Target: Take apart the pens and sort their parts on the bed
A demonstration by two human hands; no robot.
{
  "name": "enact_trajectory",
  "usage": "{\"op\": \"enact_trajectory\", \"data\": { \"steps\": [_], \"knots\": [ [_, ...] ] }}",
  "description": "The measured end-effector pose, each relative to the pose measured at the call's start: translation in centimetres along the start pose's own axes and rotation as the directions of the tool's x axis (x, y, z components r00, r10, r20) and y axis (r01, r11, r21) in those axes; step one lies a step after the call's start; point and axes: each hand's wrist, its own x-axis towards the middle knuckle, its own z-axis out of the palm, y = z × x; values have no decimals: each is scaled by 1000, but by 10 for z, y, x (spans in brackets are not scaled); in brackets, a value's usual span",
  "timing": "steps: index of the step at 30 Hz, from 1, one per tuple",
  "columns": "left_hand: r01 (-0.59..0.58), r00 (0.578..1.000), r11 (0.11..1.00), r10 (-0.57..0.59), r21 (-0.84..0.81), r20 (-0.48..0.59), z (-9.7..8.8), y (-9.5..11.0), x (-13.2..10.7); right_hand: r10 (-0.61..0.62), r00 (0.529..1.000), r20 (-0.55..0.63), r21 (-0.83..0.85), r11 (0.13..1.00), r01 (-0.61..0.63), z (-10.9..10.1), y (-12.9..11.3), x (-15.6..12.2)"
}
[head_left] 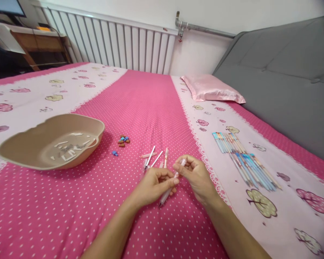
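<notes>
Both my hands meet over the pink dotted bedsheet (140, 104). My left hand (155, 185) is closed around the lower part of a clear pen barrel (167, 192). My right hand (196, 174) pinches the barrel's upper end with its fingertips. Just beyond my hands lie a few loose pen parts (156, 158), thin white and clear tubes. Small coloured caps (123, 140), blue and orange, sit in a little heap further left. A row of several finished blue pens (244, 160) lies on the pale part of the sheet to the right.
A beige plastic basin (24, 153) with small white pieces inside stands at the left. A pink pillow (212, 88) lies at the bed's far right beside a grey padded headboard (283, 82). A white radiator (116, 41) runs along the far wall.
</notes>
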Motion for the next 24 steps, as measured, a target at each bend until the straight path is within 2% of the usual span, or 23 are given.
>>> {"op": "enact_trajectory", "data": {
  "steps": [3,10,14,16,18,21,23,24],
  "knots": [
    [58,998,998,-58,-37,10,-1,1,0,47,997,-56,53,998,-44,1,2,1],
    [129,989,960,-106,-248,106,-6,-2,-3,88,995,-39,69,994,-85,-1,0,3],
    [190,978,933,-153,-307,139,-3,-5,-2,115,993,-16,98,989,-113,0,-1,2],
    [201,978,930,-171,-307,122,-2,-6,0,120,992,-34,109,987,-116,0,-2,2],
    [160,987,960,-149,-231,64,-2,-5,1,95,990,-105,114,990,-82,-1,-2,3],
    [6,988,995,11,104,-156,-5,-6,2,38,968,-248,123,992,-7,-5,-2,6],
    [-97,925,907,234,409,-300,-8,-7,2,19,948,-317,124,992,21,-8,-1,9],
    [-145,875,822,366,551,-315,-10,-7,1,16,940,-342,123,992,28,-9,0,10]
  ]
}}
